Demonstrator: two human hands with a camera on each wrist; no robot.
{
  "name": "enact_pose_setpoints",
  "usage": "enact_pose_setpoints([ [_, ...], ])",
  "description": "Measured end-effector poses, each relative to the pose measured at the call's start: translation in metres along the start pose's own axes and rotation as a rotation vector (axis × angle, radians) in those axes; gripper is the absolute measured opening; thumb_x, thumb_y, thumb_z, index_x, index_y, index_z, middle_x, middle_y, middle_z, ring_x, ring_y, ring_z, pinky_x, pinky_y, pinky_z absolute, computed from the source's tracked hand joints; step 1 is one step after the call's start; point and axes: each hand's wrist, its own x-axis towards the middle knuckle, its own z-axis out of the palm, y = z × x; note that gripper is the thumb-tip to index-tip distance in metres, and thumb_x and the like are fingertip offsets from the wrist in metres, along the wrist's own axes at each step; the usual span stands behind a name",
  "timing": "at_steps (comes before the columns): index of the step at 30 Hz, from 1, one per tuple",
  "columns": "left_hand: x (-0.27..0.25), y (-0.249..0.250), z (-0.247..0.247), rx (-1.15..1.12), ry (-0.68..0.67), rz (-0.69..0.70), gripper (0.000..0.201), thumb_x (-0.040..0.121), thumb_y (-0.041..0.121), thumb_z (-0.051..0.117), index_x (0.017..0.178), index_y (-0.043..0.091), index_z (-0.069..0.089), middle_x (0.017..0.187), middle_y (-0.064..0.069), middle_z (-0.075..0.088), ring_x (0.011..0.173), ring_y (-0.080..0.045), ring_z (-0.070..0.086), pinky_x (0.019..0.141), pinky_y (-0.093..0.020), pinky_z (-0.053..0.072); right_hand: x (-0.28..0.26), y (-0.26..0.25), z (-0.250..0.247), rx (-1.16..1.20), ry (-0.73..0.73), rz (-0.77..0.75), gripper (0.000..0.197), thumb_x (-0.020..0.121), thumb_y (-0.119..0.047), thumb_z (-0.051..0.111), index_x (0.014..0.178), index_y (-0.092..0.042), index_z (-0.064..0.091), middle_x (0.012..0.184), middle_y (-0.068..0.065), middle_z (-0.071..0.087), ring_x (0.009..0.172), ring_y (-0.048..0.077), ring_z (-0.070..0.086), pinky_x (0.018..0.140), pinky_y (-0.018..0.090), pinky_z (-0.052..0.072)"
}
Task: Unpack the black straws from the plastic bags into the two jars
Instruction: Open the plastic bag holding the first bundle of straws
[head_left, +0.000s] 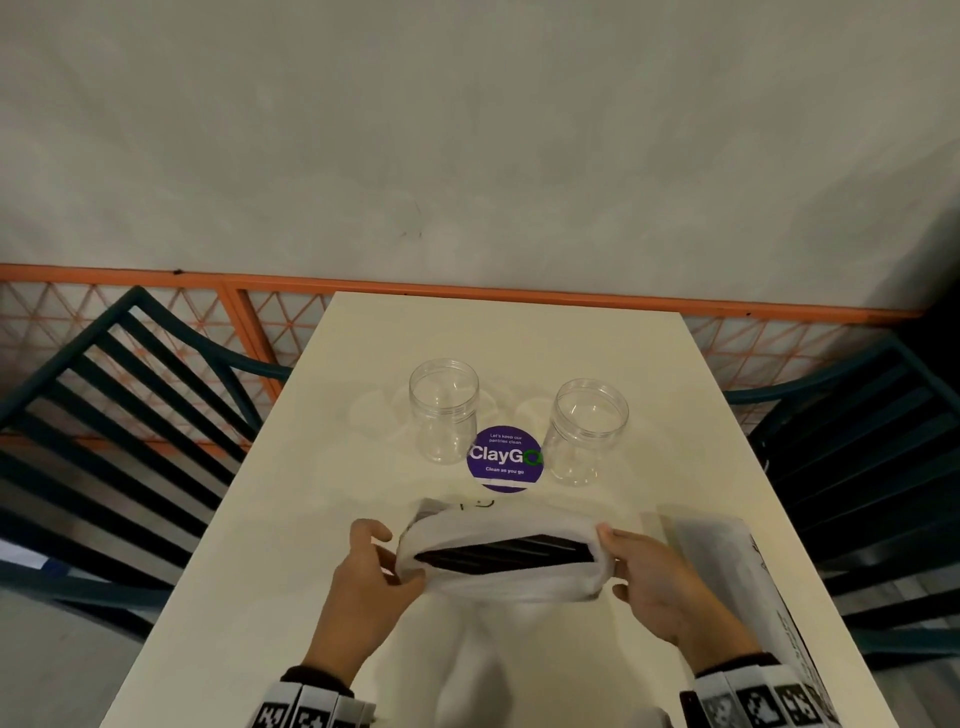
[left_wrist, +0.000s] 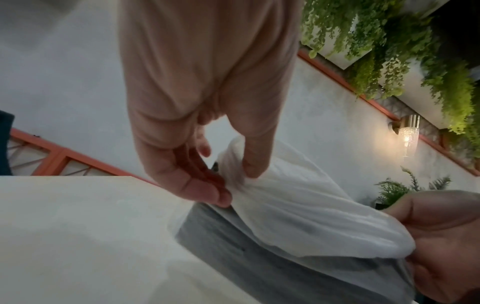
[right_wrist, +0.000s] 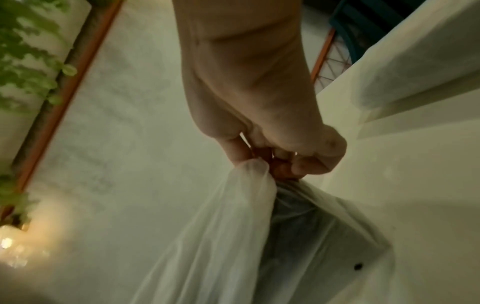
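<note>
A milky plastic bag (head_left: 511, 571) lies across the near part of the table, its mouth pulled wide. Black straws (head_left: 506, 555) show inside the opening. My left hand (head_left: 382, 564) pinches the bag's left rim (left_wrist: 249, 170) between thumb and fingers. My right hand (head_left: 631, 566) grips the right rim (right_wrist: 259, 172) with curled fingers. Two clear jars stand upright and empty farther back: the left jar (head_left: 443, 410) and the right jar (head_left: 587, 431).
A second plastic bag (head_left: 737, 571) lies flat along the table's right edge. A round purple ClayGo sticker (head_left: 505, 459) sits between the jars. Dark slatted chairs (head_left: 119, 415) flank the white table (head_left: 311, 519). An orange railing (head_left: 156, 275) and grey wall lie behind.
</note>
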Motion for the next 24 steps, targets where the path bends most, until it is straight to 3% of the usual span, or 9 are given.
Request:
enact_pose_setpoints([
  [3, 0.001, 0.006, 0.005, 0.075, 0.083, 0.06, 0.021, 0.079, 0.026, 0.068, 0.083, 0.013, 0.052, 0.08, 0.0, 0.058, 0.067, -0.011, 0.057, 0.054, -0.015, 0.039, 0.002, 0.0, 0.011, -0.127, 0.106, 0.007, 0.042, 0.095, -0.038, 0.039, 0.119, -0.008, 0.054, 0.119, 0.013, 0.059, 0.104, 0.027, 0.054, 0.091, 0.037, 0.042],
  [6, 0.003, 0.008, 0.008, 0.141, 0.115, 0.128, 0.02, 0.084, 0.03, 0.061, 0.07, 0.019, 0.052, 0.077, 0.003, 0.054, 0.066, -0.007, 0.054, 0.053, -0.012, 0.037, 0.0, -0.003, 0.021, -0.32, 0.095, -0.024, 0.058, 0.086, -0.056, 0.039, 0.125, -0.014, 0.045, 0.132, 0.007, 0.045, 0.119, 0.03, 0.042, 0.105, 0.043, 0.034],
  [9, 0.001, 0.008, 0.005, 0.068, 0.1, 0.143, 0.017, 0.088, 0.014, 0.054, 0.082, 0.019, 0.039, 0.07, -0.002, 0.059, 0.06, -0.012, 0.051, 0.049, -0.015, 0.04, -0.004, -0.003, 0.022, -0.621, 0.062, -0.224, 0.022, 0.088, -0.022, 0.05, 0.107, -0.017, 0.039, 0.12, 0.006, 0.037, 0.109, 0.024, 0.038, 0.091, 0.034, 0.037],
  [12, -0.002, 0.006, 0.005, 0.19, 0.028, 0.25, 0.034, 0.085, -0.004, 0.042, 0.071, 0.026, 0.034, 0.078, 0.001, 0.047, 0.064, -0.015, 0.045, 0.054, -0.015, 0.037, -0.008, 0.001, 0.02, -0.667, 0.132, -0.472, 0.032, 0.084, 0.002, 0.045, 0.102, -0.021, 0.03, 0.11, 0.005, 0.036, 0.091, 0.016, 0.043, 0.077, 0.023, 0.037],
  [15, 0.0, 0.002, 0.009, 0.251, 0.061, 0.276, 0.044, 0.078, -0.013, 0.042, 0.064, 0.028, 0.051, 0.091, 0.007, 0.044, 0.075, -0.017, 0.051, 0.061, -0.01, 0.037, -0.012, 0.004, 0.023, -0.826, 0.103, -0.684, 0.023, 0.082, 0.007, 0.04, 0.087, -0.016, 0.041, 0.104, -0.001, 0.039, 0.081, 0.011, 0.045, 0.066, 0.011, 0.037],
  [17, 0.004, 0.004, 0.011, 0.245, 0.147, 0.236, 0.038, 0.079, -0.013, 0.043, 0.079, 0.015, 0.07, 0.097, 0.003, 0.045, 0.08, -0.016, 0.048, 0.068, -0.013, 0.037, -0.011, 0.006, 0.027, -0.901, 0.036, -0.758, 0.021, 0.085, 0.005, 0.042, 0.087, -0.01, 0.056, 0.108, -0.005, 0.042, 0.093, 0.012, 0.046, 0.077, 0.005, 0.033],
  [19, 0.006, 0.009, 0.013, 0.268, 0.189, 0.22, 0.038, 0.082, -0.009, 0.046, 0.099, 0.014, 0.071, 0.103, -0.002, 0.047, 0.083, -0.017, 0.048, 0.076, -0.018, 0.039, -0.01, 0.008, 0.029, -0.945, 0.033, -0.776, 0.029, 0.09, 0.0, 0.043, 0.105, -0.015, 0.063, 0.114, -0.008, 0.039, 0.106, 0.007, 0.042, 0.093, 0.006, 0.028],
  [21, 0.005, 0.012, 0.016, 0.285, 0.179, 0.204, 0.041, 0.082, -0.005, 0.05, 0.112, 0.018, 0.065, 0.108, -0.007, 0.048, 0.084, -0.022, 0.053, 0.079, -0.021, 0.041, -0.013, 0.008, 0.032, -0.939, 0.024, -0.754, 0.035, 0.091, -0.003, 0.042, 0.121, -0.018, 0.054, 0.116, -0.01, 0.037, 0.111, 0.006, 0.042, 0.096, 0.005, 0.026],
  [24, 0.009, 0.011, 0.014, 0.224, 0.121, 0.137, 0.049, 0.08, -0.004, 0.052, 0.121, 0.023, 0.057, 0.107, -0.004, 0.035, 0.083, -0.022, 0.049, 0.082, -0.021, 0.041, -0.017, 0.007, 0.035, -0.972, -0.04, -0.67, 0.047, 0.084, -0.001, 0.044, 0.127, -0.018, 0.041, 0.121, -0.007, 0.032, 0.117, 0.012, 0.038, 0.097, 0.012, 0.033],
])
